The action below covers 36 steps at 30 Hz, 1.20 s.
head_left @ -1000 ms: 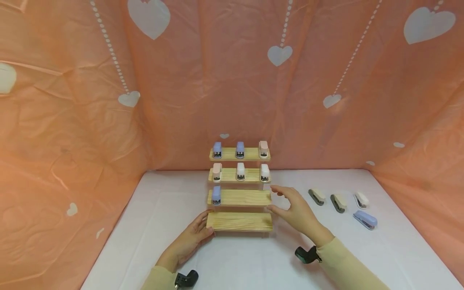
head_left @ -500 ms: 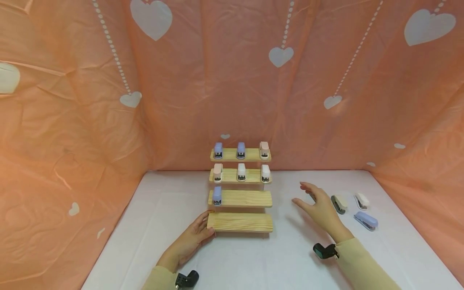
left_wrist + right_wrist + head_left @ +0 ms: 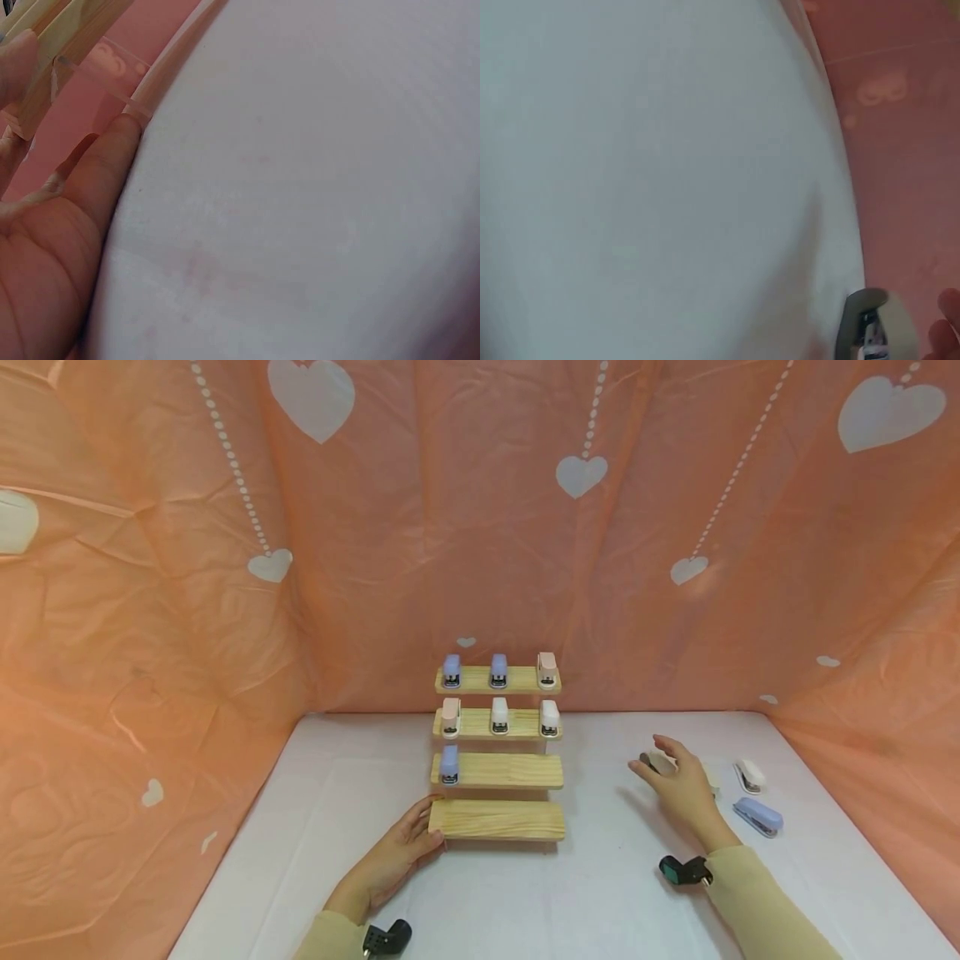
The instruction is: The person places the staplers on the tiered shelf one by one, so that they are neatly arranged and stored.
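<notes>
A tiered display rack has several wooden shelves (image 3: pixel 510 820). My left hand (image 3: pixel 393 858) grips the left end of its lowest shelf, the thumb at the front corner. In the left wrist view that thumb (image 3: pixel 16 67) lies against the wood. My right hand (image 3: pixel 686 789) is over the table to the right, fingers spread around a cream stapler with a grey base (image 3: pixel 662 763). In the right wrist view the fingertips (image 3: pixel 949 307) appear apart from this stapler (image 3: pixel 900 330). A second cream stapler is mostly hidden behind the right hand.
A white stapler (image 3: pixel 749 775) and a lavender stapler (image 3: pixel 759 817) lie farther right on the white table (image 3: pixel 600 893). Lavender, pink and white staplers stand on the upper shelves, with one lavender stapler (image 3: pixel 449 764) on the third. Orange sheeting (image 3: pixel 510 568) encloses the back and sides.
My right hand has moved away from the rack's right side, rightward to the cream stapler. My left hand has stayed on the lowest shelf.
</notes>
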{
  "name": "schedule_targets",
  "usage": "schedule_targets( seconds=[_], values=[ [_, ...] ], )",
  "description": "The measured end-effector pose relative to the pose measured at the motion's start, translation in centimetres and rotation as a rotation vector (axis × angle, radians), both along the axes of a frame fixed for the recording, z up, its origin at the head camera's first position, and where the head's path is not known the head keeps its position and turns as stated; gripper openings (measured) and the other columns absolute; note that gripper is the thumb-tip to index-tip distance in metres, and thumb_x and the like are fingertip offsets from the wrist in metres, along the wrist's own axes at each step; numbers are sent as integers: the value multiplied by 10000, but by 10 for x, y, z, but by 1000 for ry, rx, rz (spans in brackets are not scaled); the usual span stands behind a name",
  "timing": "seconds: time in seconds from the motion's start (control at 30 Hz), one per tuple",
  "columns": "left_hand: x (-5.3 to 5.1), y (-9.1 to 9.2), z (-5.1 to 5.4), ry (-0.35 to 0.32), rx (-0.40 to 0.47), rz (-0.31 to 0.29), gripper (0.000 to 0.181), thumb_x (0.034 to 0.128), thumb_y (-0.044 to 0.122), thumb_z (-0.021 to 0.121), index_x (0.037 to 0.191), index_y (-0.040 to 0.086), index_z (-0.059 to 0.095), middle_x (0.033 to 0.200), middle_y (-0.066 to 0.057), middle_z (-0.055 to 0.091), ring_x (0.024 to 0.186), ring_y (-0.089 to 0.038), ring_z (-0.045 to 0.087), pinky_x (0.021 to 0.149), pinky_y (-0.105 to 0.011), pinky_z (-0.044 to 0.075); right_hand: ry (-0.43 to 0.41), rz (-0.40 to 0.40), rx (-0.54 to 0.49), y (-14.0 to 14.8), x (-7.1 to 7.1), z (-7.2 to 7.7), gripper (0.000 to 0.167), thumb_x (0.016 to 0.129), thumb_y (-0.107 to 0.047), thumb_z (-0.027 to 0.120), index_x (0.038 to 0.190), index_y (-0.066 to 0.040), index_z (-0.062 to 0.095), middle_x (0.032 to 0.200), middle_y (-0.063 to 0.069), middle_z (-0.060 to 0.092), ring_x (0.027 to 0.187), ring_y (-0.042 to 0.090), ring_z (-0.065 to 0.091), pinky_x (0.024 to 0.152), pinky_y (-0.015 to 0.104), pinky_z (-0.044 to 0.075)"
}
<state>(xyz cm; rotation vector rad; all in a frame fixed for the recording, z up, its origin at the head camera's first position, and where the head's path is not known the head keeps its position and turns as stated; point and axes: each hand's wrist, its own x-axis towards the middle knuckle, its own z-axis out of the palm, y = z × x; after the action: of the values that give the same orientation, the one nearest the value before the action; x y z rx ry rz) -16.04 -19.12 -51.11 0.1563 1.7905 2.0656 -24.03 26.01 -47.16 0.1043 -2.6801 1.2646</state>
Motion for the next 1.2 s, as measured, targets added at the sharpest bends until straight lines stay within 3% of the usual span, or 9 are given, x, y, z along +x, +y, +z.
schedule_targets(
  seconds=[0.4,0.6,0.83,1.0,1.2],
  values=[
    [0,1,1,-8,-3,7,753,952,232,622,1549,163,167,1555,-230,193,1411,-363,232,1091,-368,372,-164,8,-37,7,-6,-8,973,848,-608,626,1540,-81,189,1491,320,241,1321,470,303,1010,628,355],
    [0,1,1,-4,-16,9,778,946,241,632,1551,150,151,1555,-236,188,1415,-372,220,1093,-367,369,-208,8,-28,9,-8,-11,1003,840,-634,615,1543,-79,165,1512,301,227,1338,455,290,1039,630,329],
    [0,1,0,1,-10,1,756,952,226,623,1548,154,164,1556,-227,190,1413,-358,228,1094,-364,367,-242,2,-50,8,-8,-17,980,846,-615,624,1537,-74,187,1487,281,285,1267,396,377,869,436,509],
    [0,1,0,-3,-4,0,749,948,219,629,1545,164,180,1558,-214,193,1411,-345,233,1100,-378,359,-247,-1,-44,7,-8,-20,975,841,-621,624,1521,-46,229,1529,269,228,1378,424,247,1012,536,421],
    [-1,1,1,-1,-5,2,759,948,216,628,1548,158,166,1561,-222,179,1414,-353,228,1098,-373,360,-242,5,-56,10,-7,-21,927,863,-591,620,1505,-24,264,1509,294,252,1357,452,284,1077,598,316]
  ],
)
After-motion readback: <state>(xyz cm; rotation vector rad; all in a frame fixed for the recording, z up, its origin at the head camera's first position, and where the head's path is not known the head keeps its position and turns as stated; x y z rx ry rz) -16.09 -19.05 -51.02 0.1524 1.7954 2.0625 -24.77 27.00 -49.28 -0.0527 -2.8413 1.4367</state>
